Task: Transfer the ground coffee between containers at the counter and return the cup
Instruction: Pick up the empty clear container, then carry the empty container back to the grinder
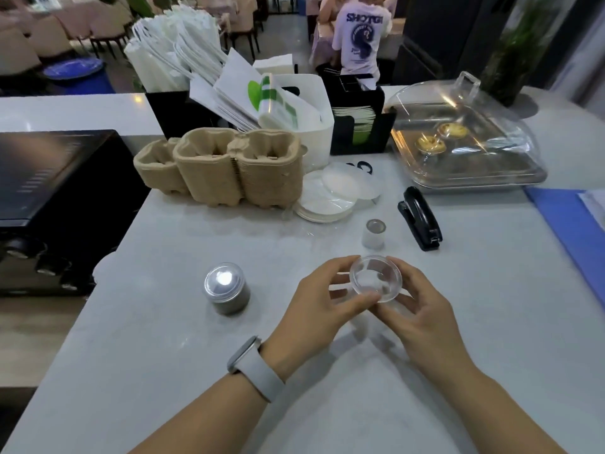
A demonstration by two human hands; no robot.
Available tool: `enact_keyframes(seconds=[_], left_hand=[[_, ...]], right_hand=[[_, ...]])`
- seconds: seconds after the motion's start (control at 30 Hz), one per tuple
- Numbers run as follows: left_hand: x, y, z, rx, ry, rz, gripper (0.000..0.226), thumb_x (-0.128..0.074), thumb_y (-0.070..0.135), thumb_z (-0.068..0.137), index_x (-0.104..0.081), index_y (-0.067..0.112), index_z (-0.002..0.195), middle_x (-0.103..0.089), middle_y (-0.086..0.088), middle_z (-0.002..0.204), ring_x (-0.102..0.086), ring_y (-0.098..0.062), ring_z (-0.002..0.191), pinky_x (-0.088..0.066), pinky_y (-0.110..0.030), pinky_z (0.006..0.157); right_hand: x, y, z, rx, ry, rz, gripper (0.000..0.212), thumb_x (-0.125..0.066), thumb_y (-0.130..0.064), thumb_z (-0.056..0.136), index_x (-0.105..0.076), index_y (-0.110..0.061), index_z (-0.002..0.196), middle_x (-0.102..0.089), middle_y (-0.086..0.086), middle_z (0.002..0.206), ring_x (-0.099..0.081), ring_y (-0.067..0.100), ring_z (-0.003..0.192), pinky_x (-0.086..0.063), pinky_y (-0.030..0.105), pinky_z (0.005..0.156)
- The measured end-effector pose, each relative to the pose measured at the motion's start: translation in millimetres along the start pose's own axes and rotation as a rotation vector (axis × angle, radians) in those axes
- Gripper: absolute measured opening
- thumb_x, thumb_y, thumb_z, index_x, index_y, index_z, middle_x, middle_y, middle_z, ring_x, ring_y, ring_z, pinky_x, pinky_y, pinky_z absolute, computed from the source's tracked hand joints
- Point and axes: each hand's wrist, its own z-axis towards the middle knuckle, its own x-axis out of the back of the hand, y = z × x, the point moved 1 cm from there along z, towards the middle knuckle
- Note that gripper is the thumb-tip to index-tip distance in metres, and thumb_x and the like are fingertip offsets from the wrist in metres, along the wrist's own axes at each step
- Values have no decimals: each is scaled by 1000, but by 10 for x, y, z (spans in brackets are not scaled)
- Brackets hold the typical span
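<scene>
A small clear plastic cup [375, 277] is held just above the pale counter [196, 371], tilted with its open mouth facing me. My left hand [322, 309] grips its left side and my right hand [422, 314] holds its right side; both thumbs meet under the rim. The cup looks empty. A metal tin [227, 291] with a clear domed lid stands on the counter to the left of my hands. A small frosted cup [374, 234] with a metal mesh top stands behind the clear cup. No loose coffee is visible.
A black stapler [420, 217] lies at the right. Stacked pulp cup carriers [226, 165], a pile of lids [334, 194] and a covered pastry tray [465, 139] line the back. A black machine [55, 198] sits at the left, a blue folder [569, 231] at the far right.
</scene>
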Motion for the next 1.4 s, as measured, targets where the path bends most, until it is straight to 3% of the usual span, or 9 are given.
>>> enact_keyframes(seconds=[0.13,0.33,0.47,0.63,0.87,0.97,1.13,1.4], left_hand=[[-53,115,-110,-67,-101,4,57,-81,47,80,-64,36,133,-71,17,129,-69,-3,119,-59,-30,102],[-272,292,-333,-235,-433,0,70,-84,38,83,-54,35,147,-68,21,135,-66,3,123,-57,-13,94],[-512,381,-608,-338,-663,-59,74,-84,41,82,-54,31,149,-68,19,134,-66,0,124,-58,-14,94],[-1005,452,-1130,-403,-966,-138,77,-87,33,78,-56,24,148,-71,16,134,-69,0,123,-59,-16,93],[-1710,728,-2258,-498,-1304,-171,77,-84,38,78,-52,28,148,-67,12,139,-66,-4,128,-59,-24,98],[-1993,885,-2767,-551,-1409,-152,81,-82,38,78,-51,20,151,-67,8,140,-65,-9,131,-59,-31,101],[-2605,1165,-3931,-624,-1598,-129,83,-81,38,77,-50,19,151,-68,11,137,-66,-6,129,-59,-24,99],[-3476,1455,-5877,-660,-1846,-183,74,-81,49,77,-48,45,143,-68,24,133,-65,1,127,-58,-16,96]], right_hand=[[49,-127,-265,-14,102,23,62,-81,-66,69,-62,-47,125,-71,-21,126,-69,-2,113,-52,8,87],[160,-268,-1038,-70,380,4,61,-84,-48,71,-62,-46,127,-70,-19,129,-67,6,121,-54,26,102],[154,-398,-1696,-90,610,-9,60,-88,-45,72,-62,-46,127,-70,-20,129,-66,4,122,-53,23,101],[81,-521,-2696,-141,900,-40,66,-84,-21,71,-59,-28,132,-71,-12,128,-66,0,120,-51,16,96],[66,-769,-4155,-174,1206,-104,71,-85,-19,71,-57,-19,138,-70,-7,130,-65,7,125,-52,19,99],[96,-860,-4752,-162,1290,-128,69,-86,-31,75,-58,-30,138,-69,-12,132,-63,10,127,-52,21,100],[195,-1062,-5979,-164,1487,-178,63,-83,-52,77,-56,-52,133,-68,-19,133,-63,7,127,-51,19,100],[289,-1259,-7922,-185,1730,-236,63,-83,-45,80,-55,-47,136,-66,-20,135,-63,6,127,-51,19,100]])
